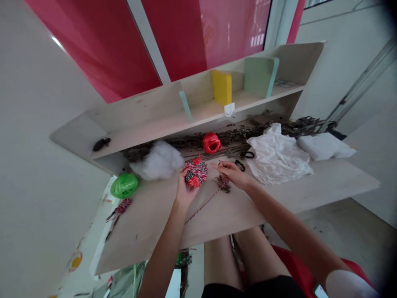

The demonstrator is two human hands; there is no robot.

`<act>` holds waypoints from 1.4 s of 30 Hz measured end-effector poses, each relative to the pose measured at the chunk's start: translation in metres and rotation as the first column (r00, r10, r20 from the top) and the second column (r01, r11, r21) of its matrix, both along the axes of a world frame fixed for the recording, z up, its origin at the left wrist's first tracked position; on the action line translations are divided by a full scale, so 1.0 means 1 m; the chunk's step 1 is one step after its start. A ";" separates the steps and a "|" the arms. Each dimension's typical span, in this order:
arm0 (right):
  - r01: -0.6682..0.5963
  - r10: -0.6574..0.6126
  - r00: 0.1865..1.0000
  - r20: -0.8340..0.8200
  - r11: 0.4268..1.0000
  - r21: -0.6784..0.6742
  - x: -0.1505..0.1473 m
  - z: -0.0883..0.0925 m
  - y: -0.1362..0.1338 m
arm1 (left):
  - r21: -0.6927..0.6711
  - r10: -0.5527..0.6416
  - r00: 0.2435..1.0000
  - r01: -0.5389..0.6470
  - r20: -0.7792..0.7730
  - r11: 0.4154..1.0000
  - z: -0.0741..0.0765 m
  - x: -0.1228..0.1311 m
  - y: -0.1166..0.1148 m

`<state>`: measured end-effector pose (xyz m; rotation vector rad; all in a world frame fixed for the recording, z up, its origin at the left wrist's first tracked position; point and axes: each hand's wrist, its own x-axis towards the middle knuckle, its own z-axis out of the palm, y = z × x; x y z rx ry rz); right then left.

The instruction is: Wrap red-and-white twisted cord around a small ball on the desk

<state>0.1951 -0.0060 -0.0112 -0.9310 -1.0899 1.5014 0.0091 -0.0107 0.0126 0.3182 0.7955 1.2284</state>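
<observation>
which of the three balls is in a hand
The striped ball, wrapped in multicoloured string, held in the left hand. The plain red ball lies farther back on the desk, and the green ball sits near its left edge.

One striped ball [196, 170]; one red roll [209, 140]; one green roll [124, 185]; scissors [243, 155], probably one pair.

Yarn ball [198, 169] partly hides left grip [186, 188]; emblem [209, 33] seems blurred.

Plenty of room to slide through on the front left of the table [145, 225]. Further back, white stuffing [163, 161], a red twine roll [208, 139], scissors [242, 154] and crumpled white plastic [279, 157] block you. Under the shelf [139, 138] looks choked with dried stems [245, 133], kinda dim though.
</observation>
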 end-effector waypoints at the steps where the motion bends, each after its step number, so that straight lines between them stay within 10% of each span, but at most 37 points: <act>1: 0.006 -0.006 1.000 -0.009 1.000 -0.006 0.000 0.001 0.000 | -0.008 0.015 1.000 -0.015 -0.003 1.000 0.000 0.000 0.000; 32: -0.154 0.154 0.988 0.009 0.988 0.003 -0.003 -0.003 -0.002 | 0.047 -0.121 0.985 0.116 0.123 0.992 -0.010 0.000 0.001; 42: -0.253 0.248 0.962 -0.111 0.967 -0.026 0.000 0.012 -0.011 | 0.283 -0.047 0.983 0.097 -0.177 0.954 -0.024 0.007 0.004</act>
